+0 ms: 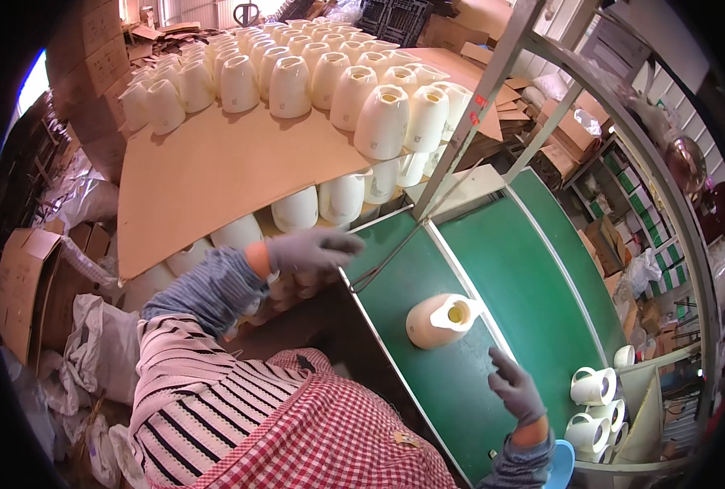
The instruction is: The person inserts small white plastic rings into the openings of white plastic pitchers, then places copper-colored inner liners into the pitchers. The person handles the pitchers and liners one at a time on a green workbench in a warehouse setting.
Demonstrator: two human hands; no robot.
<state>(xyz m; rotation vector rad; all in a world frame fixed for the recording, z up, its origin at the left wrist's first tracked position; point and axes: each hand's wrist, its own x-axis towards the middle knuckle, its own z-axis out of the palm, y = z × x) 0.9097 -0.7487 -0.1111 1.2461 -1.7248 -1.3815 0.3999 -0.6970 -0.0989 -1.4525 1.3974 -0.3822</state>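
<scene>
A cream-white plastic jug (429,324) with a spout and an opening at its top stands on the green work surface (395,269), between my two hands. My left hand (315,249), in a grey glove, is stretched out over the surface's left edge, fingers extended and holding nothing. Just beyond it are more jugs on a lower layer, partly under a cardboard sheet. My right hand (516,388), also gloved in grey, hovers to the right of the jug and apart from it. Its fingers are spread and slightly bent, with nothing in them.
Many similar jugs (289,85) stand in rows on the cardboard sheet (216,175) ahead. A metal frame (460,138) rises at the far end of the surface. Several white jugs with handles (592,386) lie at the right. A blue rim (561,466) shows beside my right sleeve.
</scene>
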